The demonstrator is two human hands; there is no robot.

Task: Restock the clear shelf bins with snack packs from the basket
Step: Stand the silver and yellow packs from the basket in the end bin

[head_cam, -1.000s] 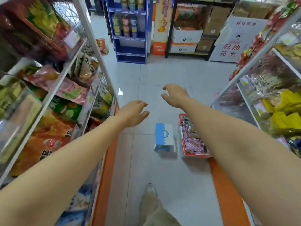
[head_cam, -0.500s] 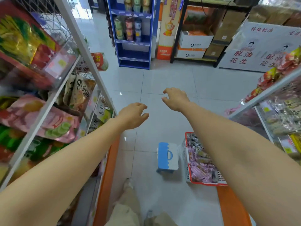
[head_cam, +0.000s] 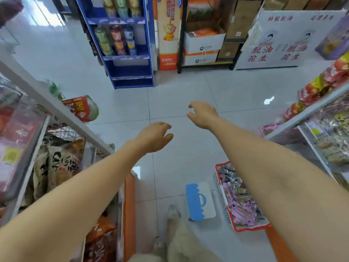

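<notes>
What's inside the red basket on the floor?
Loose snack packs, mostly pink-purple wrappers with silver ones at the far end, fill the red basket. The right forearm covers its right edge, and lower layers are hidden under the top packs.

we find the basket half hidden behind the right forearm, its snack packs too blurred for us to read, the clear bins cut off by the right edge, a leg smeared at the bottom edge
</notes>
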